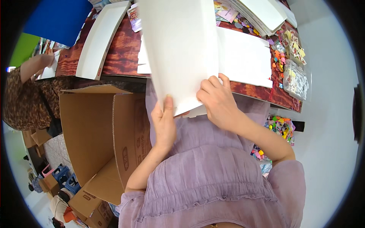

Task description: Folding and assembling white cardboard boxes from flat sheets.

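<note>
A long white cardboard tray (182, 49) with raised side walls stretches away from me over the table's front edge. At its near left corner, my left hand (164, 123) grips it with the thumb on top and fingers underneath. My right hand (218, 99) is closed over the near right corner, its fingers bent at the side wall. A short cardboard flap (195, 111) shows under the near end, between my hands. Beneath the tray, a flat white cardboard sheet (245, 53) with notched edges lies on the table.
A folded white tray (100, 38) sits at the table's left. Stacked white cardboard (262, 15), colourful small pieces (279, 60) and a clear bag (295, 80) lie to the right. A large open carton (87, 133) stands at my left. Another person's arm (36, 66) reaches in at far left.
</note>
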{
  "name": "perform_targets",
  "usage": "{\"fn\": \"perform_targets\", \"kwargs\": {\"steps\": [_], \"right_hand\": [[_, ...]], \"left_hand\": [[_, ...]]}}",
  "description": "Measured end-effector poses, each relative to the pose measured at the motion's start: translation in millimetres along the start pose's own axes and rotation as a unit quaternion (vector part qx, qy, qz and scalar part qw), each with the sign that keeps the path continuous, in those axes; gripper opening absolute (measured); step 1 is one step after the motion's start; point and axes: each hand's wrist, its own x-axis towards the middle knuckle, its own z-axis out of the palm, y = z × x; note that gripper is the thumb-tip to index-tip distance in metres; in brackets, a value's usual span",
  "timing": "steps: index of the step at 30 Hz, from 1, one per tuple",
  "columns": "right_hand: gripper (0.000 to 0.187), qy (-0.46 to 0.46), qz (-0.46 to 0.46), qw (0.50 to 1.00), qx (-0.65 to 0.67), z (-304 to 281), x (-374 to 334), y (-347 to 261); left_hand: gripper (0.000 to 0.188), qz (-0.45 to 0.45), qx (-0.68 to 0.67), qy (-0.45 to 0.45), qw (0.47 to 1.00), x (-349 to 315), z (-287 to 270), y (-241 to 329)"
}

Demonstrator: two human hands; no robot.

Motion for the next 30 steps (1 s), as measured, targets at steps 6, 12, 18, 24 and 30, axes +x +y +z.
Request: {"fn": "perform_targets", "kwargs": {"steps": [6,12,18,24,30], "right_hand": [[0.016,-0.027,0.001,0.999,-0.029,12,-3,-1],[0.012,0.043,-0.030,0.995,-0.086,19,-14,-3],[0.015,0.059,-0.034,0.994,0.088,21,-5,-17],[0.018,-0.021,0.024,0.986,0.166,2,0,-10],[0.014,0.017,-0.044,0.997,0.053,7,5,-14]], "left_hand": [[0.037,-0.020,-0.021,0.036,0.999,6,6,-1],[0.038,-0.055,0.006,-0.015,0.998,12,0,5],[0.047,-0.084,-0.047,-0.058,0.994,9,5,-4],[0.049,-0.044,0.036,-0.100,0.993,12,4,-12],[0.036,0.053,0.081,-0.035,0.995,13,13,-38]]}}
